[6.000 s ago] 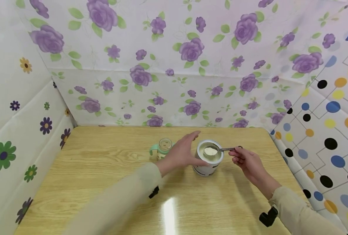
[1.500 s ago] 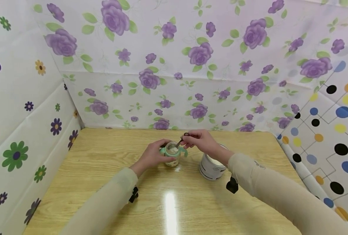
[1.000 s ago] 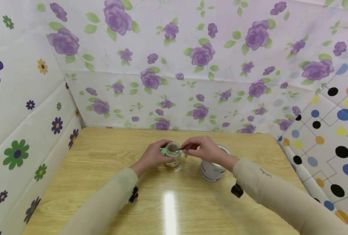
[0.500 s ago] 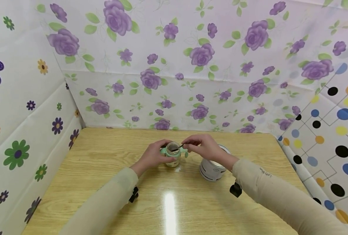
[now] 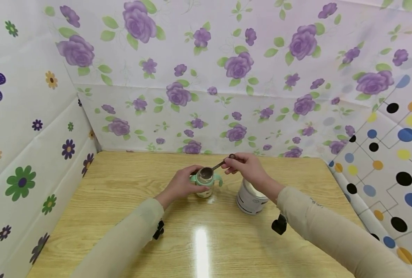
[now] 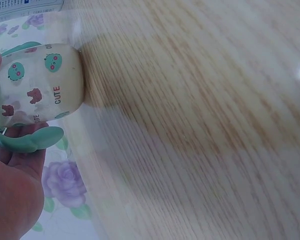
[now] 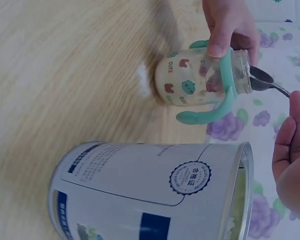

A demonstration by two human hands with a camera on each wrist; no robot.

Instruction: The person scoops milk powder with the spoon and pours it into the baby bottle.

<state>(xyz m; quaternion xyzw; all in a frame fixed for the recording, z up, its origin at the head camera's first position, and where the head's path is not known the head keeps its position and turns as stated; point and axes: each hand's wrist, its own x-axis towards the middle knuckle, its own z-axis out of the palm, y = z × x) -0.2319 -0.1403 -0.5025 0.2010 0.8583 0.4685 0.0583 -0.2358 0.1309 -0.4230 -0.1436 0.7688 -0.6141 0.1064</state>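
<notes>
My left hand [image 5: 182, 184] grips a small clear baby bottle [image 7: 190, 80] with mint-green handles and a printed pattern. The bottle stands upright and uncapped on the table, with pale powder or liquid showing low inside it. My right hand [image 5: 249, 170] pinches the thin handle of a metal spoon [image 7: 262, 79]. The spoon's dark bowl lies at the bottle's mouth, and no powder heap shows on it. To the right, under my right forearm, stands an open white can [image 5: 251, 202]; pale powder shows inside its rim in the right wrist view.
A wooden table [image 5: 122, 216] carries everything, with a bright light reflection near its front. Flowered cloth [image 5: 178, 92] rises behind it, and patterned cloths close off both sides. A little white powder [image 7: 144, 80] lies on the table beside the bottle.
Earlier the spoon held white powder over the can, my left hand beside it. Both hands moved left to the bottle. Over the last second the spoon has tipped and lifted at its mouth.
</notes>
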